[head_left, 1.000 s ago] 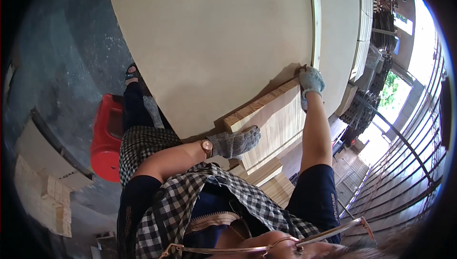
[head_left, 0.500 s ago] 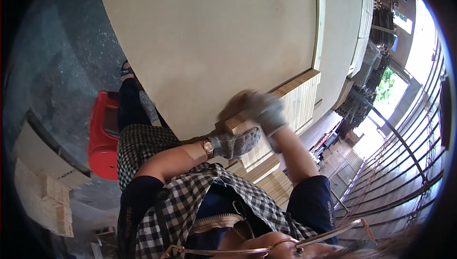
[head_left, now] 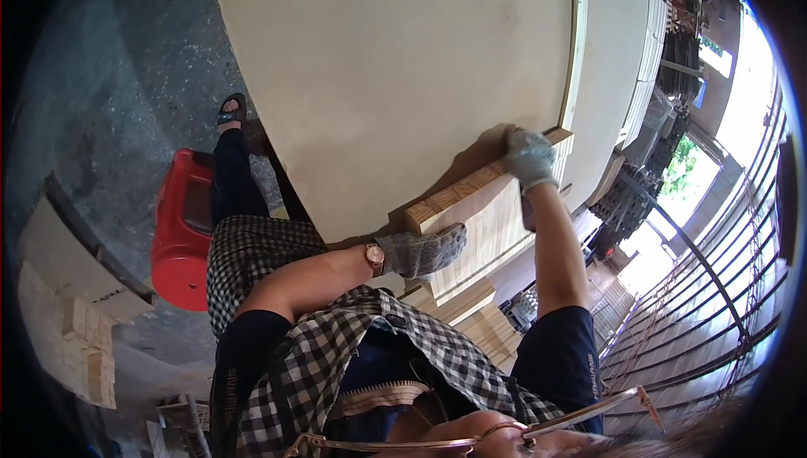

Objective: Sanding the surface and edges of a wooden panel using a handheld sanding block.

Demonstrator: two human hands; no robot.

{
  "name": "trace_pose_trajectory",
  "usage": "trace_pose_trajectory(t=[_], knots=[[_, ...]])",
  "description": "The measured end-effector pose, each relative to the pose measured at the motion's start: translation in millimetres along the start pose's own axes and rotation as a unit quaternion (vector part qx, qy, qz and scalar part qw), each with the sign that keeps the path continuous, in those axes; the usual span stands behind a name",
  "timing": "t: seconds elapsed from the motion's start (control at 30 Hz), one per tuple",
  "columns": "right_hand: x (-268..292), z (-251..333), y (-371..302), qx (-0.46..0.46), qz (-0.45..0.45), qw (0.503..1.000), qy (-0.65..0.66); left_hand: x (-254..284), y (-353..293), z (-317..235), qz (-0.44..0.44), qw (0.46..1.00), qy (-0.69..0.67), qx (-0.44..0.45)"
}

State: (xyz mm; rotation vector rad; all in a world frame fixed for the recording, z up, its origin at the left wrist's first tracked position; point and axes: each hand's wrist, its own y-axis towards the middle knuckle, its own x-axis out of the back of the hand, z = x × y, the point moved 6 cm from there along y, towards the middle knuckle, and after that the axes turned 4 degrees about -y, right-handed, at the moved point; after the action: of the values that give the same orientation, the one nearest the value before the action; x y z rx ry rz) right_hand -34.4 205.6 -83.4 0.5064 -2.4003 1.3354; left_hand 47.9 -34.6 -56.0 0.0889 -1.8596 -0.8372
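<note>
A row of pale wooden boards [head_left: 481, 214] stands pressed together at the near right edge of a large beige panel [head_left: 403, 63]. Their brown top edges form a long strip. At the near end my left hand [head_left: 420, 253], in a grey knit glove, lies along the side of the boards with its fingers stretched out. A watch sits on that wrist. Over the far end of the row, my right hand [head_left: 530, 158], also gloved, has its fingers curled round the top edge; the fingertips are partly hidden.
A light wooden strip [head_left: 577, 37] runs along the panel's right side. More boards [head_left: 475, 311] lie lower down, close to my apron. On the floor to the left are a red plastic stool [head_left: 181, 231] and stacked wood pieces [head_left: 84, 340]. Dark bundled stock [head_left: 626, 197] stands far right.
My right hand has moved from the near end of the boards to the far end, uncovering the top edges. The left hand has stayed almost in place.
</note>
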Motion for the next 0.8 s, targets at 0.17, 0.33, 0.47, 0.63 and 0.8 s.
trace_pose_trajectory(t=[0.17,0.33,0.47,0.63,0.8], knots=[[8.8,105.4,-68.5,0.227,-0.151,0.955,0.120,-4.7,-1.6,-3.8,0.027,0.999,0.044,0.019],[54.8,141.4,-96.8,0.281,-0.163,0.938,0.122,-53.6,-6.3,-34.4,0.000,0.997,-0.020,0.075],[9.5,17.9,-43.0,0.088,-0.143,0.981,0.099,-6.6,4.0,-2.8,0.022,0.999,-0.042,-0.011],[37.0,123.3,-85.7,0.198,-0.121,0.963,0.136,-63.1,-1.9,-31.3,0.005,0.975,-0.214,0.066],[35.7,123.0,-92.1,0.214,-0.125,0.962,0.117,-24.5,-6.6,-15.5,-0.084,0.995,-0.035,0.049]])
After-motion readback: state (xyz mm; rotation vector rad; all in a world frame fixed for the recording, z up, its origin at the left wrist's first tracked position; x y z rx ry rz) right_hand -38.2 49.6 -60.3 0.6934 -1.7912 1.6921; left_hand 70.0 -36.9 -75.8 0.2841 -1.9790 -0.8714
